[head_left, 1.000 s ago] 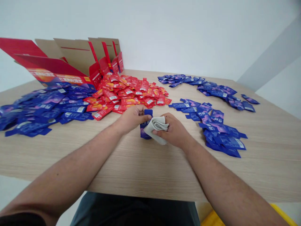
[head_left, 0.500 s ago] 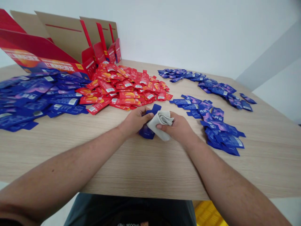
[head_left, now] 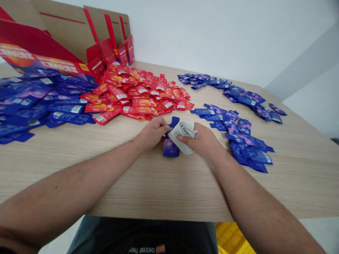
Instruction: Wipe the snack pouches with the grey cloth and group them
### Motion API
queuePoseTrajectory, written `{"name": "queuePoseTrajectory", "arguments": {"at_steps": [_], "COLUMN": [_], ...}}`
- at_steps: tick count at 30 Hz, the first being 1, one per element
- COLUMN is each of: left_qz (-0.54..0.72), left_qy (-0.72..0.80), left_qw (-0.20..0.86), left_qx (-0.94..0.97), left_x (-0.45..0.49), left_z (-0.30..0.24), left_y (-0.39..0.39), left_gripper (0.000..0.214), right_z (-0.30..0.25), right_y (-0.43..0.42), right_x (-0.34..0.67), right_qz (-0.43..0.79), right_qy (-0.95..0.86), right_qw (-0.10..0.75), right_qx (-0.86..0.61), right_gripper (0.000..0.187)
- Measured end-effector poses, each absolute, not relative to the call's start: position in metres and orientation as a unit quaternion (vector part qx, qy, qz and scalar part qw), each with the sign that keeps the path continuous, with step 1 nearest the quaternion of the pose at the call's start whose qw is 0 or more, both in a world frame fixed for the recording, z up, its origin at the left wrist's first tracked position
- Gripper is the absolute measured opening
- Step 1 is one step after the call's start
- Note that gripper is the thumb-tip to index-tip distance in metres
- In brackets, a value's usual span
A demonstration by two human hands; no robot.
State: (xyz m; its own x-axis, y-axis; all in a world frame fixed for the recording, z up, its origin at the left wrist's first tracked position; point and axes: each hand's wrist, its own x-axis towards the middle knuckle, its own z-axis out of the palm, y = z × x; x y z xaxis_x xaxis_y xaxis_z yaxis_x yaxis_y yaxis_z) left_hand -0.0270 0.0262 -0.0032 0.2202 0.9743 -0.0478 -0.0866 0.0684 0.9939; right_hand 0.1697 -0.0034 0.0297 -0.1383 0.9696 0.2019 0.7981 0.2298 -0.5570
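My left hand [head_left: 155, 133] pinches the left edge of a blue sachet [head_left: 171, 148], which stands nearly upright just above the table near its front. A folded pale grey cloth [head_left: 182, 130] is gripped in my right hand [head_left: 202, 139], thumb in front. The cloth lies against the sachet's right side and hides part of its face. Behind my hands spreads a heap of red sachets [head_left: 143, 93]. A smaller pile of blue sachets [head_left: 243, 141] lies to the right of my right hand.
Open red cartons [head_left: 66, 67] stand at the back left, with a big blue sachet heap [head_left: 39, 102] before them. Another row of blue sachets [head_left: 227, 88] runs along the back right of the wooden table [head_left: 159, 190]. Below its front edge shows a yellow crate [head_left: 233, 240].
The blue sachet has turned so more of its printed front shows, and it sits slightly further right. The cloth has shifted on it. The whole view has tilted down a little.
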Motion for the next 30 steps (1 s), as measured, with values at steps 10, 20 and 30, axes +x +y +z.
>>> {"name": "queuePoseTrajectory", "arguments": {"at_steps": [10, 20, 30], "left_qz": [0.451, 0.44, 0.433], "left_qy": [0.394, 0.409, 0.445], "left_qw": [0.58, 0.573, 0.503], "left_qx": [0.552, 0.557, 0.602], "left_x": [-0.028, -0.028, -0.027], "left_z": [-0.005, -0.003, -0.004], "left_y": [0.028, 0.027, 0.029], "left_gripper": [0.014, 0.015, 0.014], "right_z": [0.029, 0.03, 0.031], "right_y": [-0.01, -0.009, -0.017], "right_x": [0.161, 0.162, 0.152], "right_qz": [0.151, 0.142, 0.15], "right_qy": [-0.734, -0.74, -0.805], "right_qw": [0.257, 0.249, 0.176], "right_qx": [-0.611, -0.608, -0.546], "right_gripper": [0.034, 0.036, 0.036]}}
